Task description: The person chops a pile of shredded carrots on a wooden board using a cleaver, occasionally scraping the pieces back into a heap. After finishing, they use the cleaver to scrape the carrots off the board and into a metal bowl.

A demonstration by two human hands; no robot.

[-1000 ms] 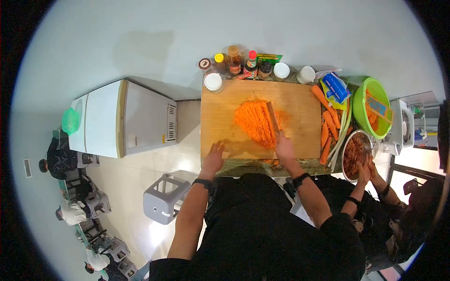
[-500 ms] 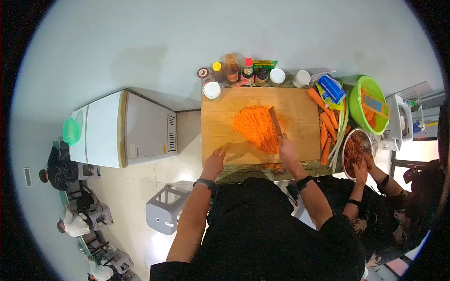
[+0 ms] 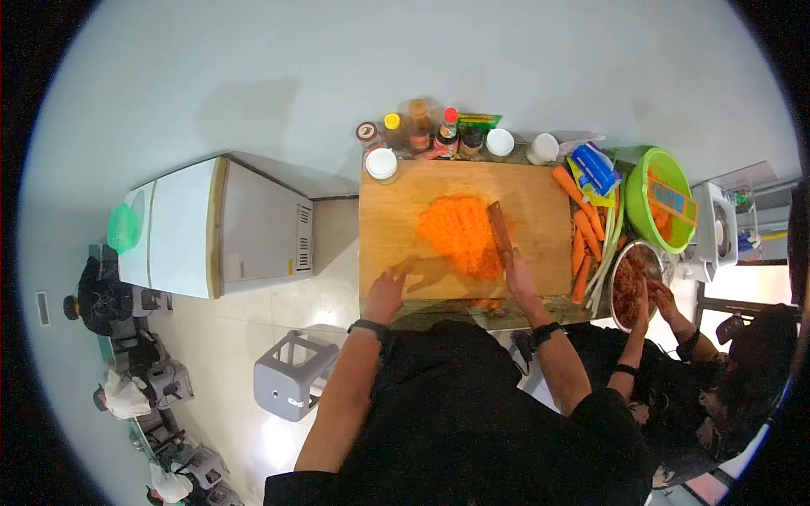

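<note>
A wide wooden cutting board (image 3: 392, 202) lies in front of me with a heap of finely chopped carrot (image 3: 460, 232) at its middle. My right hand (image 3: 521, 278) is closed round the handle of a cleaver (image 3: 499, 228). The blade stands at the right side of the heap, its far end pointing away from me; the handle is mostly hidden in my fist. At the board's front left edge rests my left hand (image 3: 386, 293), holding nothing, its fingers loosely extended over the wood and apart from the carrot.
Whole carrots (image 3: 586, 236) and green onions (image 3: 609, 244) lie right of the board, near a green basin (image 3: 639, 202). A co-worker's hands (image 3: 645, 304) are over a bowl of minced meat (image 3: 629, 278). Bottles (image 3: 419, 126) and white jars (image 3: 382, 164) line the back. A grey stool (image 3: 283, 379) stands left.
The cleaver and my right hand have shifted slightly nearer to me along the heap's right side. The co-worker's hands have moved apart at the bowl. My left hand stays at the board's edge.
</note>
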